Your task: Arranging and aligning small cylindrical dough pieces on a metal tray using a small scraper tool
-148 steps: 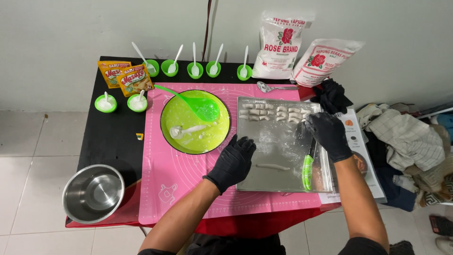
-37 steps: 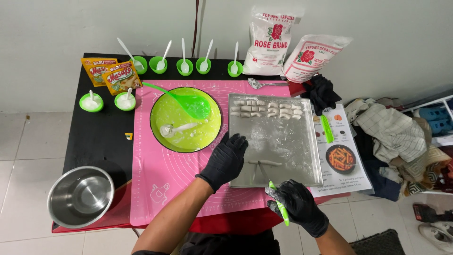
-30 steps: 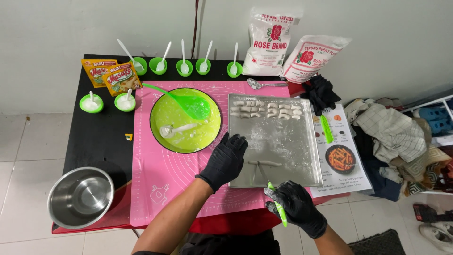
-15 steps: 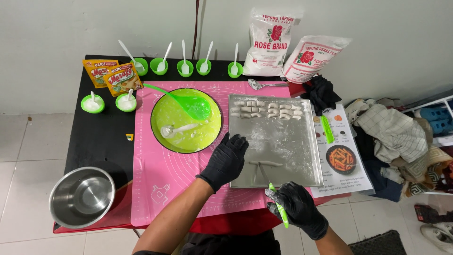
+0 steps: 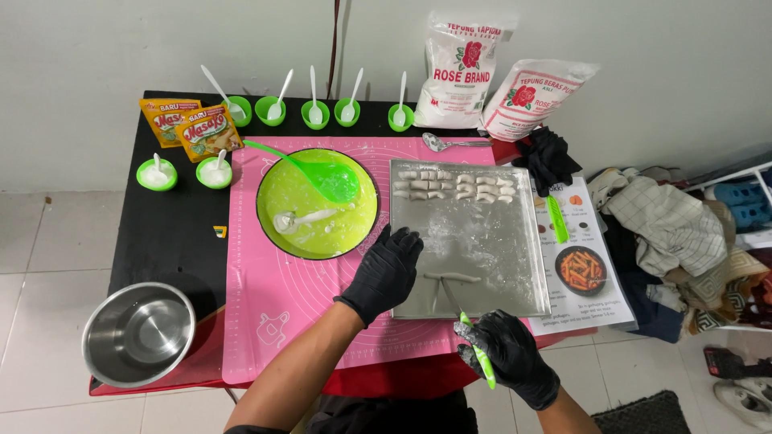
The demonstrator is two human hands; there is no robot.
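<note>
1. A thin dough roll lies near the front edge of the floured metal tray, within easy reach of both hands.
2. The right hand, fingers wrapped around a green knife, aims its blade tip at the roll, probably touching it.
3. The left hand, fingers together and flat, presses the tray's left edge, seemingly steadying it.
4. Cut dough pieces line the far side, clear of the working space.
5. A green plate sits beside it on the pink mat.
</note>
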